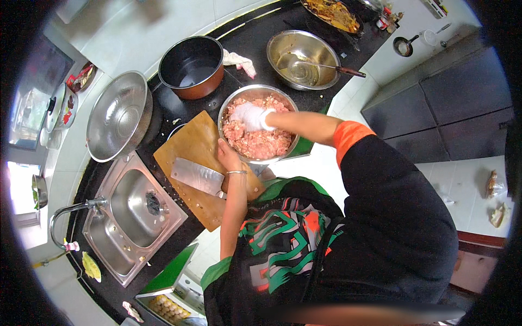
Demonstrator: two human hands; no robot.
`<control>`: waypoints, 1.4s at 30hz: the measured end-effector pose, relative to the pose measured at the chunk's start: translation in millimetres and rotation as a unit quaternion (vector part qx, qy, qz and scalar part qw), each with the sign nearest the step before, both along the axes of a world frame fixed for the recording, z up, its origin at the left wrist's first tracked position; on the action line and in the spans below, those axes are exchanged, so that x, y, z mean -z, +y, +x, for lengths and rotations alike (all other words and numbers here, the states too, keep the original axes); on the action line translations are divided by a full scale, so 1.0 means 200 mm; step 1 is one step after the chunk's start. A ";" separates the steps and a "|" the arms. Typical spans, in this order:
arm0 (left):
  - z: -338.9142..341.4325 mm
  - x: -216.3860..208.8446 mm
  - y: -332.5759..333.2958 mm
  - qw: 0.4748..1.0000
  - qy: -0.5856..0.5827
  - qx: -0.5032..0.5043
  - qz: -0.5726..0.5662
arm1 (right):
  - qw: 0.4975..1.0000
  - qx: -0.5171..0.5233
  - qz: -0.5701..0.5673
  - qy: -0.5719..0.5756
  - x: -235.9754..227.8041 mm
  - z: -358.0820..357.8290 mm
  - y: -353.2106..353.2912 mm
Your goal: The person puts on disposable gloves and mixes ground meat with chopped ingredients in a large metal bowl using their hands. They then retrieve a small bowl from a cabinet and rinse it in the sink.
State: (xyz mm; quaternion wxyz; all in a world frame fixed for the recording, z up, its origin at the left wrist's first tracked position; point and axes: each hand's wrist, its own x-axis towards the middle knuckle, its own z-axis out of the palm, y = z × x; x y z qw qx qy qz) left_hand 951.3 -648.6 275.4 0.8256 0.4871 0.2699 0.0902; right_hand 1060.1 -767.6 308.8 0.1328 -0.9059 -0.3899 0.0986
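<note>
On the black kitchen counter, one steel bowl holds meat apparently already minced yet not evenly blended, the gloved right hand sunk in it, the left hand at the rim, neither grip readable, near one board, one cleaver, one pot and one colander.

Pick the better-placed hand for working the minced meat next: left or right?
Right, I'd say: the white-gloved right hand is in the minced meat; the bare left hand is at the meat bowl's side.
</note>
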 end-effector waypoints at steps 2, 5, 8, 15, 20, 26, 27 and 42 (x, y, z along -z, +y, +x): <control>0.00 0.04 0.02 1.000 0.005 0.018 0.006 | 0.996 -0.028 0.013 0.084 -0.01 0.01 -0.08; 0.01 0.06 0.03 0.999 0.025 0.039 0.026 | 0.988 0.041 -0.110 0.098 -0.14 -0.13 -0.04; 0.02 0.06 0.01 0.999 0.022 0.030 0.029 | 0.988 0.072 -0.127 -0.048 -0.08 -0.25 0.02; 0.02 0.09 0.03 0.998 0.022 0.049 0.020 | 0.991 -0.012 -0.082 0.106 -0.03 -0.02 -0.04; 0.00 0.08 0.05 0.998 0.031 0.036 0.036 | 0.979 -0.016 -0.201 -0.003 -0.36 -0.28 -0.10; 0.00 0.05 0.03 0.998 0.038 0.038 0.033 | 0.993 0.116 -0.008 -0.008 0.08 -0.22 -0.13; 0.01 0.05 0.03 0.998 0.031 0.040 0.032 | 0.994 0.095 0.044 -0.029 0.09 -0.21 -0.13; 0.00 0.01 0.03 0.995 0.033 0.088 0.020 | 0.996 0.005 -0.085 -0.030 0.08 -0.20 -0.31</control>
